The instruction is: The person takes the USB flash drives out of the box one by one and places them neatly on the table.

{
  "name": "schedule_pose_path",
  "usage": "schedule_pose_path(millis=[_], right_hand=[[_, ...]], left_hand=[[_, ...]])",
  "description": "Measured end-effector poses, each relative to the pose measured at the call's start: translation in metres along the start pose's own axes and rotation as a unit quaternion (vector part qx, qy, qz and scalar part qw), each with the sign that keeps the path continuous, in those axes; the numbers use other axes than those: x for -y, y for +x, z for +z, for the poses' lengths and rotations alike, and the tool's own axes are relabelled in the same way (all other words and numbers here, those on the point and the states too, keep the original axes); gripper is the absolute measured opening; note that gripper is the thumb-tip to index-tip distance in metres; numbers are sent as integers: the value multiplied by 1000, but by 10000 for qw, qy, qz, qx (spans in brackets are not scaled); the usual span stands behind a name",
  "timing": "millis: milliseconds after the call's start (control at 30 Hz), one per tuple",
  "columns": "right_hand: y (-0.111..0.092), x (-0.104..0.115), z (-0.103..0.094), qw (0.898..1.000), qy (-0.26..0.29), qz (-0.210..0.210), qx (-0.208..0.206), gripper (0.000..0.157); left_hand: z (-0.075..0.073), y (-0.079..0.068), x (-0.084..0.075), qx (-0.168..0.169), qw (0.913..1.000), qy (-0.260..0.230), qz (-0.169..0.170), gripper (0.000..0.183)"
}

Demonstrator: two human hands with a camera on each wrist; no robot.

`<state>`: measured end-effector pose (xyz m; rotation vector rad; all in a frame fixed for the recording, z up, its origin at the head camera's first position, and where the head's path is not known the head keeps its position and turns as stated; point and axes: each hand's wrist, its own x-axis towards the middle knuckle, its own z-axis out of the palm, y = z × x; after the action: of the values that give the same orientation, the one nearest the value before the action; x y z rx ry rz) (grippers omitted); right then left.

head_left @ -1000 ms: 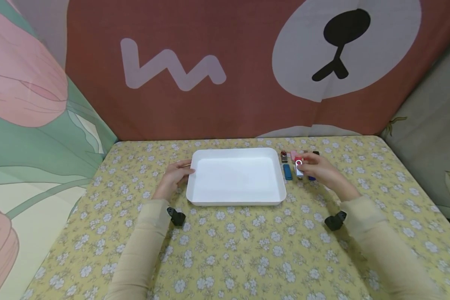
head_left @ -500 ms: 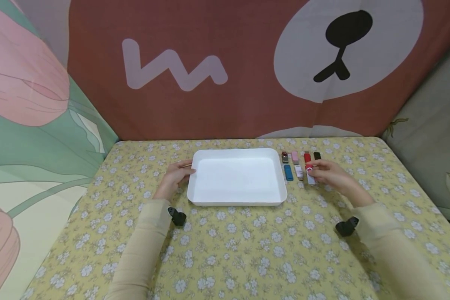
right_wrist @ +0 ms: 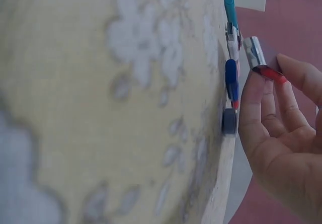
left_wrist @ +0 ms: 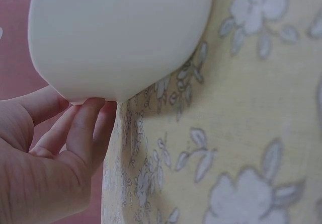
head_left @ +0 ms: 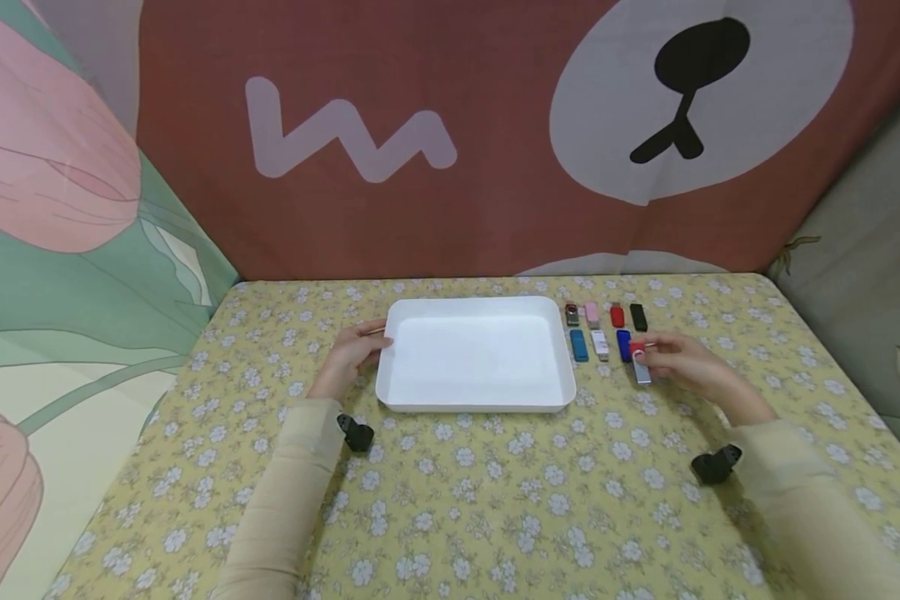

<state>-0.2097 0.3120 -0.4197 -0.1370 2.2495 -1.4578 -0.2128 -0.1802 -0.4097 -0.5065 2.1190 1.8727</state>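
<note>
My left hand [head_left: 352,358] grips the left side of a white rectangular tray [head_left: 475,408]; in the left wrist view, thumb and fingertips meet at the tray's edge [left_wrist: 121,38]. My right hand [head_left: 686,367] pinches a red and silver USB flash drive [head_left: 641,368] between thumb and fingers. In the right wrist view that drive [right_wrist: 255,53] is held off the cloth. Just left of it in the head view lies a blue flash drive [head_left: 624,344]. More drives lie beside the tray: a white one [head_left: 600,345], a teal one [head_left: 578,346] and a red one [head_left: 617,315].
Behind these, a pink drive [head_left: 592,315], a dark silver one [head_left: 572,314] and a black one [head_left: 639,317] complete two rows. A yellow floral cloth [head_left: 495,500] covers the table. A reddish-brown printed curtain [head_left: 480,225] hangs along its back edge.
My right hand has carried the red and silver flash drive rightward and slightly toward me, past the white and blue drives, uncovering them. My left hand has stayed at the tray.
</note>
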Motion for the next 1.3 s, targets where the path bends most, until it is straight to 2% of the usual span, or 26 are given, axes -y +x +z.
schedule_pose_path(millis=[167, 667, 967, 1300], right_hand=[[-3, -4, -4, 9999, 8, 136, 107, 57], [-15, -10, -14, 9983, -185, 293, 476, 42], [-20, -15, -18, 9972, -197, 479, 548, 49], [-26, -16, -23, 9974, -63, 546, 455, 29]], left_hand=[[0, 0, 0, 35, 10000, 1, 5, 50], [0, -2, 1, 49, 10000, -54, 29, 51], [1, 0, 0, -19, 9999, -122, -14, 50], [0, 0, 0, -4, 10000, -48, 11, 50]])
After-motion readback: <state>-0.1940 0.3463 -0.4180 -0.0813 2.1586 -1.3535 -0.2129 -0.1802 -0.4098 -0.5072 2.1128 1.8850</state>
